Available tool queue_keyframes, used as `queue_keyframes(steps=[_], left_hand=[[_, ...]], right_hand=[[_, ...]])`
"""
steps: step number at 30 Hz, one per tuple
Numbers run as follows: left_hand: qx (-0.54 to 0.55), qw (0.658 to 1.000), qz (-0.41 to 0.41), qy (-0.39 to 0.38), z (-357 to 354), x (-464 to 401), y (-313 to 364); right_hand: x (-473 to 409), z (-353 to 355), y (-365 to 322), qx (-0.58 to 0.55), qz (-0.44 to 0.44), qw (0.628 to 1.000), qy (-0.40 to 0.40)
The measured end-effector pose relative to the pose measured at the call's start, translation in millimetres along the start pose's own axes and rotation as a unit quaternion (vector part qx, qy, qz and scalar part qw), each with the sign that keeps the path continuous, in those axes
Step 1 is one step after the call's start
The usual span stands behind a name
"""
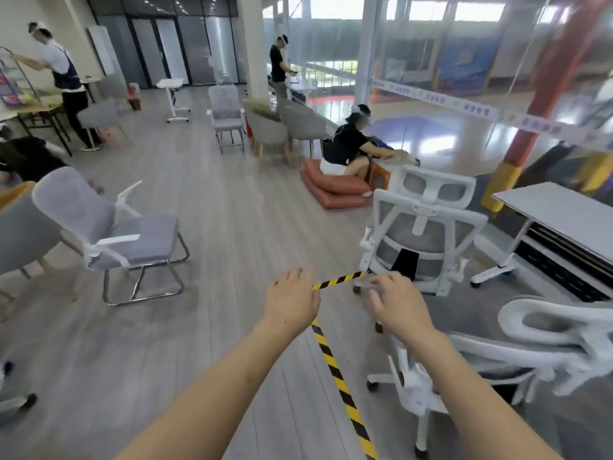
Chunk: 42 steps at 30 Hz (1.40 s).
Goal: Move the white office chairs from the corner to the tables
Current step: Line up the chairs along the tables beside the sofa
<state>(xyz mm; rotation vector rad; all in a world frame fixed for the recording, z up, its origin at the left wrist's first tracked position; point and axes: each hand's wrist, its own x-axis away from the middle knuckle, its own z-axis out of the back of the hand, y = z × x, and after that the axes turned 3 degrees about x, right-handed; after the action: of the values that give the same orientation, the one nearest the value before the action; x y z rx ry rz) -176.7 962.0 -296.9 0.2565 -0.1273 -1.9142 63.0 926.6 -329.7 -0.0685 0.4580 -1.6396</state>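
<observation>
A white office chair (423, 227) with a grey mesh back and a headrest stands upright ahead on the right, its back toward me. A second white office chair (517, 350) sits at the lower right, blurred, with its star base near my right forearm. Both my arms reach forward above the floor. My left hand (292, 300) has relaxed fingers and holds nothing. My right hand (398, 303) hovers short of the upright chair with fingers loosely curled, touching nothing. A white table (564, 207) stands at the right.
Yellow-black tape (338, 370) runs across the wood floor under my hands. A sled-base white chair (116, 234) stands at the left. A person (351, 147) sits on red cushions beyond the upright chair; two more people stand farther back. Grey chairs and a pillar fill the middle distance.
</observation>
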Motion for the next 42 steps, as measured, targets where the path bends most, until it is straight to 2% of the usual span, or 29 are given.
queue_keyframes(steps=[6, 14, 18, 24, 32, 35, 39, 42], left_hand=[[0.013, 0.997, -0.08, -0.012, -14, -147, -1], [0.008, 0.992, -0.123, -0.04, -66, -338, 10], [0.016, 0.989, -0.134, -0.063, -84, -431, 33], [0.043, 0.982, -0.17, -0.065, -101, -543, 82], [0.054, 0.946, -0.315, -0.048, -132, -683, 164], [0.051, 0.932, -0.354, -0.062, -144, -733, 193], [0.018, 0.915, -0.378, -0.139, -167, -785, 215], [0.046, 0.9, -0.405, -0.156, -182, -808, 221]], right_hand=[[-104, -15, 38, 0.009, -0.069, 0.997, 0.035], [-254, -49, 115, -0.03, -0.151, 0.986, 0.069], [-334, -47, 170, -0.035, -0.194, 0.979, 0.06], [-427, -17, 238, 0.009, -0.216, 0.971, 0.106], [-505, 3, 317, 0.054, -0.248, 0.956, 0.144], [-522, 4, 346, 0.077, -0.28, 0.951, 0.109], [-543, 0, 374, 0.135, -0.31, 0.941, -0.014], [-557, -8, 388, 0.166, -0.308, 0.937, -0.013]])
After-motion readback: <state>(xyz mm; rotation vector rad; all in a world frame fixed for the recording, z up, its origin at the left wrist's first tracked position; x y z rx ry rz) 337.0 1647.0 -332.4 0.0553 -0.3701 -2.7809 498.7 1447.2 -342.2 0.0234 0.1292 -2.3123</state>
